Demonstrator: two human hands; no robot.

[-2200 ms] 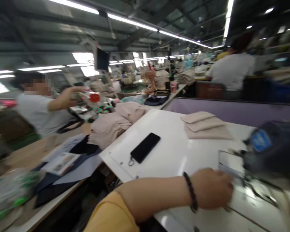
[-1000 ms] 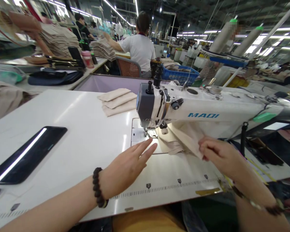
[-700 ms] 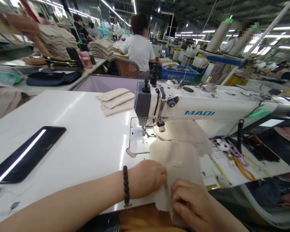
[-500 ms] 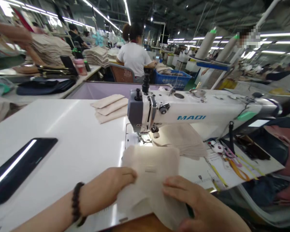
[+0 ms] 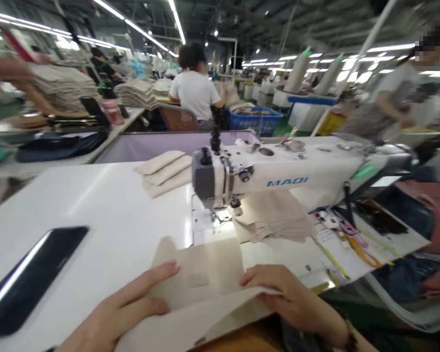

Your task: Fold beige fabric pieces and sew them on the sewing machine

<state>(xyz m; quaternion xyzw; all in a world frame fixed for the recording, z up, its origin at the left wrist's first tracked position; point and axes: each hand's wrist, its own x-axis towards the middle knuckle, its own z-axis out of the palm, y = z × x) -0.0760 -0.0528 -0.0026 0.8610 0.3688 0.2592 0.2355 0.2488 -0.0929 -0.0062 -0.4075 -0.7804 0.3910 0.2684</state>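
Note:
A beige fabric piece [image 5: 209, 266] lies on the white sewing table in front of the sewing machine [image 5: 286, 168], its near part folded up towards me. A small rectangular patch or slit shows near its middle. My left hand [image 5: 132, 303] rests on the fabric's left side, fingers stretched out and apart. At the right side, my right hand [image 5: 286, 293] pinches the edge of the raised flap between thumb and fingers. The fabric's far edge is short of the presser foot [image 5: 223, 215], not under it.
Stacked beige pieces [image 5: 278, 215] lie under the machine arm, and more pieces [image 5: 165, 171] left of its head. A dark phone-like slab [image 5: 36, 274] is on the left. Scissors with orange handles [image 5: 363, 252] and trinkets lie right. A co-worker [image 5: 194, 93] sits ahead; another person [image 5: 392, 102] is at right.
The fabric has come back towards me and left, away from the needle, and its near part is now folded up. Both hands have shifted with it. A person has appeared further into view at right.

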